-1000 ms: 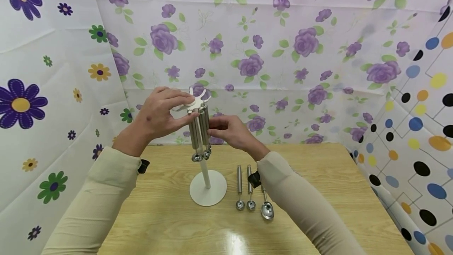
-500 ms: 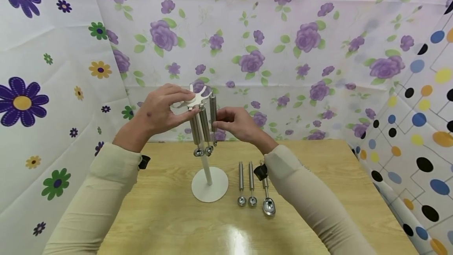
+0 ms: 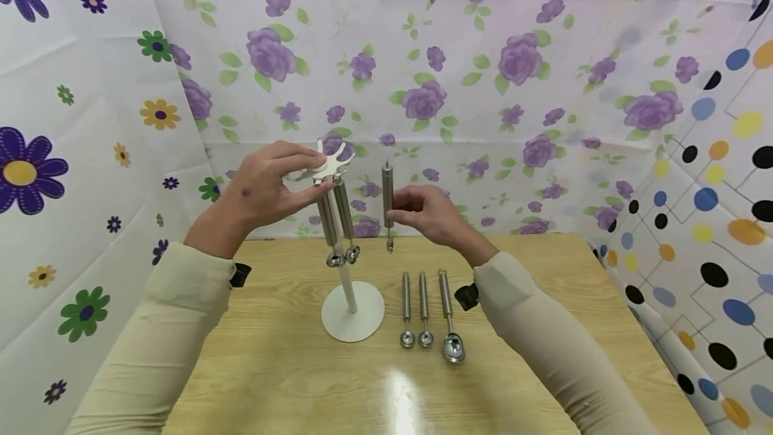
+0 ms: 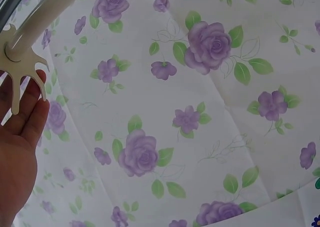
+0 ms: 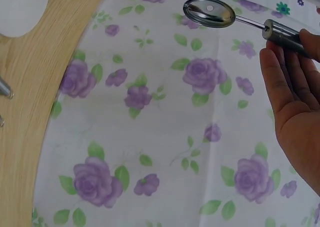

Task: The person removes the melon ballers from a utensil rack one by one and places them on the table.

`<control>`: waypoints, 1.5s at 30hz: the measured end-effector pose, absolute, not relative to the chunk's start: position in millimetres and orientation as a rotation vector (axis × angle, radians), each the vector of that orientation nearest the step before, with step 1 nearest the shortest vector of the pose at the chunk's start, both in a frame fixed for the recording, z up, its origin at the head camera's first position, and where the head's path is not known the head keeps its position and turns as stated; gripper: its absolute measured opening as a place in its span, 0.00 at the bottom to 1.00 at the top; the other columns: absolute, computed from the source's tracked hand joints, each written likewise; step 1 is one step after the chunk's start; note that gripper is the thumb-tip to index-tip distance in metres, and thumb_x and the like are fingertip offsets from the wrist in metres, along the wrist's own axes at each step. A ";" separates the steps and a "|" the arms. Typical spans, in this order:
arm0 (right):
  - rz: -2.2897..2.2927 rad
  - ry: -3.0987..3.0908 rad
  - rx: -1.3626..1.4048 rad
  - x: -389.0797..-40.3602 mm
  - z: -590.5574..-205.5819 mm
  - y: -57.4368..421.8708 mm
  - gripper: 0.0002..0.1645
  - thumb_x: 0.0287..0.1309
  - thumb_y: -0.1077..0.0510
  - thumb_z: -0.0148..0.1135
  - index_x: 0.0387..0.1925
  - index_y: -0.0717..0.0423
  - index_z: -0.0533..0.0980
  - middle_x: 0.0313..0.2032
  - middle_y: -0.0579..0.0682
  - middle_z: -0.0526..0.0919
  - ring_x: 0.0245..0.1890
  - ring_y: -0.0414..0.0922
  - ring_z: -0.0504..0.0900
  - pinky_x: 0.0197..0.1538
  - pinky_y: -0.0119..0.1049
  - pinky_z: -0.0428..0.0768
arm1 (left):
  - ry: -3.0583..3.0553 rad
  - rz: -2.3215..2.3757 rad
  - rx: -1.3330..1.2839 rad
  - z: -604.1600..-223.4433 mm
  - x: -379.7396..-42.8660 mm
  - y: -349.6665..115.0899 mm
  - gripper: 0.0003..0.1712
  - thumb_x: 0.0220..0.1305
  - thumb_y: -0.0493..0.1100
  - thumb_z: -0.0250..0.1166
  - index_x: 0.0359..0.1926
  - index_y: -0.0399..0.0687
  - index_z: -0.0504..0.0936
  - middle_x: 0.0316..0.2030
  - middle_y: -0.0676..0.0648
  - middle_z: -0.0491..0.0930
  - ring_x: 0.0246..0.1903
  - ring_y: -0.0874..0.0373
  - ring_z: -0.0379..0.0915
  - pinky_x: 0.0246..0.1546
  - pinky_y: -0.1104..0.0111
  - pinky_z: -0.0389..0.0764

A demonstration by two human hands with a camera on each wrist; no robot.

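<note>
A white stand (image 3: 353, 329) rises from a round base on the table, with a hooked head (image 3: 332, 168) on top. My left hand (image 3: 262, 183) grips that head, fingers over it and thumb below; the left wrist view shows the fingers against the hooks (image 4: 16, 94). Two steel-handled melon ballers (image 3: 344, 210) hang beneath it, scoops down. To the right, apart from the stand, my right hand (image 3: 431, 215) pinches another melon baller (image 3: 388, 197) by its handle, upright with the scoop below. The right wrist view shows its shallow oval scoop (image 5: 197, 12) with a small hole.
On the wooden table (image 3: 272, 341), right of the base, lie two small melon ballers (image 3: 406, 297) side by side and a larger oval scoop (image 3: 453, 349). A floral cloth (image 3: 459, 113) hangs behind, with patterned cloths at both sides.
My right hand has taken the melon baller off the stand and moved it rightward. My left hand keeps its grip on the hooked head.
</note>
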State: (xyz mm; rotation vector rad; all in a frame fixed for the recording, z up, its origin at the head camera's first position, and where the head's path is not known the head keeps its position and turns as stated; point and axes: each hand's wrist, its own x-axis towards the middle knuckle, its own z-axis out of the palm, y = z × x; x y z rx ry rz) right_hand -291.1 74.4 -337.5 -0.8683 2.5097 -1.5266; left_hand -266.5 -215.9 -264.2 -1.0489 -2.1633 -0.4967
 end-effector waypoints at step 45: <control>-1.538 2.609 -0.550 -280.0 -404.9 159.4 0.09 0.66 0.62 0.64 0.44 0.65 0.77 0.38 0.56 0.80 0.35 0.48 0.80 0.43 0.45 0.80 | -2.121 -0.507 -1.063 -266.8 -268.1 -216.3 0.23 0.50 0.41 0.79 0.48 0.37 0.87 0.45 0.39 0.85 0.48 0.42 0.80 0.48 0.47 0.80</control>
